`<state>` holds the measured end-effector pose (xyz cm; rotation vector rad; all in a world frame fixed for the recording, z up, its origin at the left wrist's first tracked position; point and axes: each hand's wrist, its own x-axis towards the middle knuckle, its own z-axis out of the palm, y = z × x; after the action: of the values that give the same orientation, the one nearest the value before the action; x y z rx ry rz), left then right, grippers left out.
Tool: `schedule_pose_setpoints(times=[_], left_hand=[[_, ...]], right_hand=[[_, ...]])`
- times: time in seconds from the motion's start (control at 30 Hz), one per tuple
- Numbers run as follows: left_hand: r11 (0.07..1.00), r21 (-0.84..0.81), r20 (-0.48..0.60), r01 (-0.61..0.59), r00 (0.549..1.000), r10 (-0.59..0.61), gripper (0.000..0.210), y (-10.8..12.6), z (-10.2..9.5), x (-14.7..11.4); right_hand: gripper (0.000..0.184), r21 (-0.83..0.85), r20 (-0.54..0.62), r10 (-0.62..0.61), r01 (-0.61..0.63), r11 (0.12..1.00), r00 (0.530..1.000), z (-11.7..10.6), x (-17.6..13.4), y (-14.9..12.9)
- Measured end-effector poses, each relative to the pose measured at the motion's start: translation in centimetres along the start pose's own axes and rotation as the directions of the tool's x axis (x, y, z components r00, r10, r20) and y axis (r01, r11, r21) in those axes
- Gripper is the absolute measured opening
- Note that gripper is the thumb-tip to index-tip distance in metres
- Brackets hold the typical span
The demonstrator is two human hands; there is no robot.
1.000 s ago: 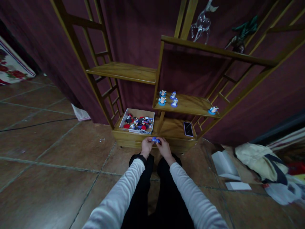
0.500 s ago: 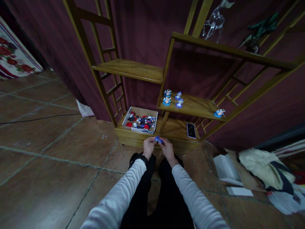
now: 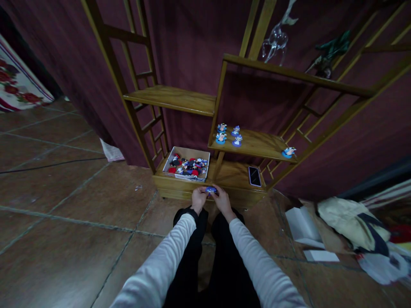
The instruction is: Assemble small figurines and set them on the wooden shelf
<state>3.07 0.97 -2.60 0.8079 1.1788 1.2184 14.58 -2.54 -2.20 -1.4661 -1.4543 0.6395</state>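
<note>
Between my fingertips, just in front of the low shelf, is a small purple figurine [image 3: 211,190]. My left hand [image 3: 199,199] pinches it from the left and my right hand [image 3: 222,201] from the right. Beyond my hands stands an open cardboard box [image 3: 202,178] with a jumble of small figurines in red, black, white and purple. On the raised shelf [image 3: 257,143] two blue-based figurines [image 3: 221,137] stand at the left end, beside two purple-based figurines [image 3: 237,140]. Another blue-based figurine [image 3: 288,152] is at that shelf's right end.
A phone [image 3: 254,176] lies on the lower board at the right. A clear glass animal [image 3: 276,41] and a dark green ornament [image 3: 330,53] stand on the top shelf. On the floor to the right are a white box [image 3: 303,226], a cream cloth bag [image 3: 348,220] and a plastic bag [image 3: 383,265].
The view has shifted slightly, so the shelf sits a little lower and further left. Both hands still hold the purple figurine, which appears turned a little between the fingers.
</note>
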Motion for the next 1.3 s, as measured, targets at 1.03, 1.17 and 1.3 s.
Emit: schedule_pose_setpoints(times=[1.03,1.17,1.3], left_hand=[[0.968,-0.135,0.153,0.211,0.97,-0.19,0.017,1.3,0.4,-1.4],[0.964,-0.145,0.174,0.224,0.965,-0.198,0.016,1.5,0.4,-1.5],[0.956,-0.159,0.22,0.248,0.952,-0.21,0.017,1.8,0.2,-1.6]], right_hand=[[0.021,0.607,0.013,0.435,-0.353,0.712,0.9,0.7,0.9,1.5],[0.026,0.685,0.034,0.461,-0.357,0.636,0.887,0.0,0.5,0.4],[0.029,0.729,0.095,0.477,-0.387,0.564,0.874,-0.7,0.3,-0.4]])
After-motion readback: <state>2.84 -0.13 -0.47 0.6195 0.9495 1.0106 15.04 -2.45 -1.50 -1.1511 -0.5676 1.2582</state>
